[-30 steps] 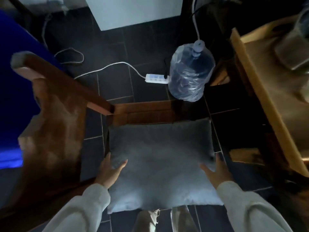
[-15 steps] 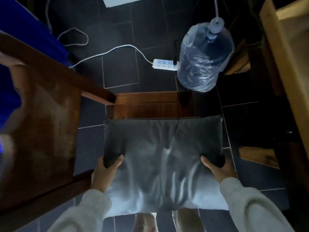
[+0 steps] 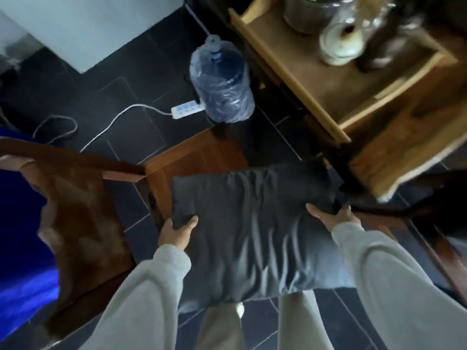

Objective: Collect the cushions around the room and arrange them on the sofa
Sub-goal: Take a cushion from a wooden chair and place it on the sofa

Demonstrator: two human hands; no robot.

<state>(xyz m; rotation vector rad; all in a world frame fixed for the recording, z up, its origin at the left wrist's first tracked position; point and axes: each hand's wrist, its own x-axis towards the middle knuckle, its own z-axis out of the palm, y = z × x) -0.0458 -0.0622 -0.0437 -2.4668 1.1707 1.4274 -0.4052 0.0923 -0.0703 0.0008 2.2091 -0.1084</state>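
Both hands, left hand and right hand, grip the cushion (dark grey).

Both sleeved arms reach forward, left hand and right hand each curled in a grip.

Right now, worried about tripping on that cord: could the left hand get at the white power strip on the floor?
Probably not: the left hand is gripping the cushion, and the power strip lies beyond the wooden chair.
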